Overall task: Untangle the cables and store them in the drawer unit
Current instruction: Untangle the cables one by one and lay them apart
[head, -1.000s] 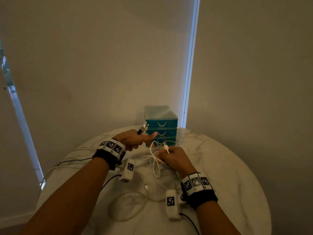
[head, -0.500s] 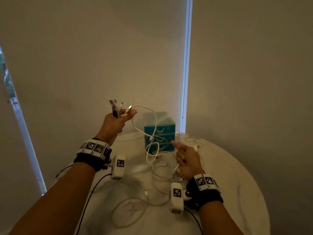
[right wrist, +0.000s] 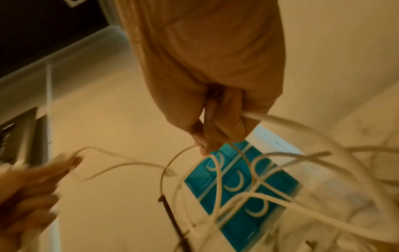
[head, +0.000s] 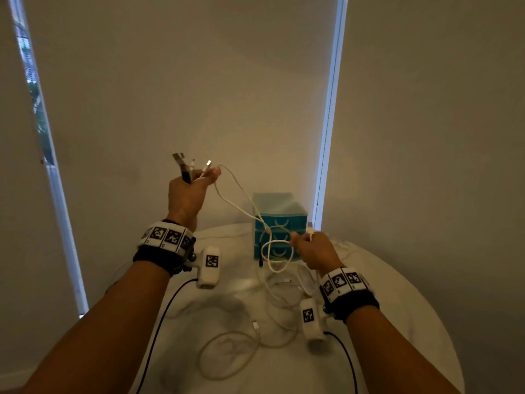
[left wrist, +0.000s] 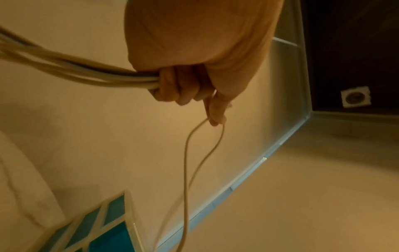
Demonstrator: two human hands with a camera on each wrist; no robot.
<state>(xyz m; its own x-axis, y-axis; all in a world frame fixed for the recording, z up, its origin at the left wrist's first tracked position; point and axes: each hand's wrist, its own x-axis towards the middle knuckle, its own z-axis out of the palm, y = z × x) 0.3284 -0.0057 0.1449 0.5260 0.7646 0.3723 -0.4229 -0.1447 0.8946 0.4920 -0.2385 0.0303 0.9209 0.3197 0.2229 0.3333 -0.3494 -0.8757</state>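
Note:
My left hand (head: pixel 189 191) is raised above the table's left side and grips a bundle of cable ends (head: pixel 196 167), their plugs sticking up past my fingers (left wrist: pixel 172 88). White cables (head: pixel 241 206) sag from it toward a tangle (head: pixel 279 260) hanging in front of the teal drawer unit (head: pixel 279 223). My right hand (head: pixel 314 251) is lower, just right of the drawers, and pinches a white cable (right wrist: pixel 280 122) with its plug (head: pixel 310 227) pointing up. The drawer unit (right wrist: pixel 237 187) has three shut drawers with white curved handles.
The round white marble table (head: pixel 397 308) carries more loose white cable, including a loop (head: pixel 227 354) near the front edge. Black leads run from the wrist cameras. Blinds and a bright window gap (head: pixel 329 109) stand behind the drawers.
My left hand rose from table height to well above the drawers, lifting the cable ends. My right hand, which pointed half a second ago, now pinches a cable near the drawers.

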